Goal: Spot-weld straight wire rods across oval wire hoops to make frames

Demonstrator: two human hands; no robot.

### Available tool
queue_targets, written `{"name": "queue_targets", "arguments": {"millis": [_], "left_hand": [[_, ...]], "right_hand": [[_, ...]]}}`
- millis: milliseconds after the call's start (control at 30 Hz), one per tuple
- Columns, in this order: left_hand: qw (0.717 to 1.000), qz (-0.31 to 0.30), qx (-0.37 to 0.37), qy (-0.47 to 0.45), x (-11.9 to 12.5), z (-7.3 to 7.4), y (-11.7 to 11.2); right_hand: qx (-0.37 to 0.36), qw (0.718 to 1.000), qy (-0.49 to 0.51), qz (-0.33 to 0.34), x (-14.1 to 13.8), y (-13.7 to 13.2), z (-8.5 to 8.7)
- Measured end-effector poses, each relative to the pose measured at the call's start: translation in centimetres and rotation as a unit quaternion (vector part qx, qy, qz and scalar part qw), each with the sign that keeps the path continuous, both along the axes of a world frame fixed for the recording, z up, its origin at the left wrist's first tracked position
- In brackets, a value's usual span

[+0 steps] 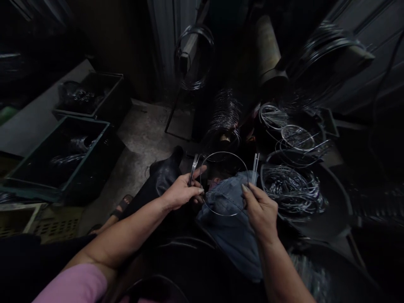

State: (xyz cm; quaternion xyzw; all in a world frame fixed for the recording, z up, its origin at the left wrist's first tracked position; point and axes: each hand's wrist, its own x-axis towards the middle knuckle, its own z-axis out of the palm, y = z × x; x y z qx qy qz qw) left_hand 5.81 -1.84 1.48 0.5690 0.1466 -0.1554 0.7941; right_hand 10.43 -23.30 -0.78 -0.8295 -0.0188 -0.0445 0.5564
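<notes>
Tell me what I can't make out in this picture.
All in the head view:
Number of thin rings at the left hand: too fine, overlapping.
Lower ends of the pale strips: apparently covered by the right hand.
What makes up the lower-right heap: too dim and blurred.
Rest of the pink sleeve: cut off by the bottom edge.

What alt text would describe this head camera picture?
A person's left hand and right hand hold a thin wire ring in front of a blue cloth; the left also grips what look like more rings. To the right, in dim light, a basin holds tangled wire.
</notes>
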Motion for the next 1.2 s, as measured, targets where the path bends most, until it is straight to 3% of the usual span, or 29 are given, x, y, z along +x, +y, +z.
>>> {"name": "queue_targets", "arguments": {"millis": [133, 267, 433, 533, 667, 733, 800, 1200], "left_hand": [[0.999, 0.039, -0.015, -0.007, 0.2, -0.5, -0.5], [0.998, 0.060, -0.022, 0.001, 0.4, -0.6, -0.3], [0.997, 0.069, -0.031, 0.007, 0.6, -0.2, 0.0], [0.996, 0.078, -0.033, 0.005, 0.8, 0.1, 0.1], [0.995, 0.086, -0.051, 0.004, 1.0, 0.9, 0.3], [0.994, 0.087, -0.066, 0.000, 1.1, 1.3, 0.4], [0.993, 0.085, -0.078, -0.003, 1.1, 1.6, 0.5], [0.993, 0.048, -0.104, -0.003, 3.5, 2.9, 0.0]], "right_hand": [[-0.022, 1.000, -0.017, 0.005, -0.5, -1.2, 0.3], [-0.048, 0.997, -0.032, 0.049, -1.4, -3.4, 1.7], [-0.003, 0.984, 0.016, 0.175, -2.5, -3.0, 3.8], [-0.086, 0.956, -0.048, 0.277, -2.7, -0.5, 4.4], [-0.265, 0.888, -0.138, 0.349, -2.7, 2.8, 4.7], [-0.331, 0.857, -0.156, 0.363, -2.7, 3.8, 4.7], [-0.352, 0.844, -0.158, 0.372, -2.6, 4.4, 4.7], [-0.369, 0.846, -0.145, 0.357, -0.9, 4.6, 5.3]]}}
